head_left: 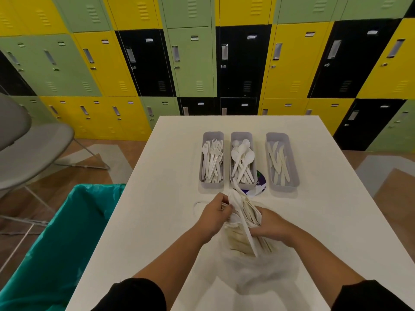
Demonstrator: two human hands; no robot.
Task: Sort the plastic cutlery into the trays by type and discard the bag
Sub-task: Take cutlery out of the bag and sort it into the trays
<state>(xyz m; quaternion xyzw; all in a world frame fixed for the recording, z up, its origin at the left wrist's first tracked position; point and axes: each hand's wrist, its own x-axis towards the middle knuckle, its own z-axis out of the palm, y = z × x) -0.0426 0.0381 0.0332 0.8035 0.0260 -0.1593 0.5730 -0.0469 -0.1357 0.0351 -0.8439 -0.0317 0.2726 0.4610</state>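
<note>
Three grey trays stand side by side on the white table (157, 221): the left tray (204, 176) holds forks, the middle tray (233, 140) spoons, the right tray (294, 176) knives. In front of them, both hands grip one bundle of white plastic cutlery (243, 223) sticking out of a clear plastic bag (258, 272). My left hand (215, 214) pinches the bundle's upper left side. My right hand (268, 223) clasps it from the right. Which cutlery types are in the bundle is hard to tell.
A bin lined with a teal bag (67, 239) stands against the table's left edge. A round purple-and-white lid or label (260, 185) lies between the middle and right trays. A grey chair (29, 153) is at the far left, lockers behind.
</note>
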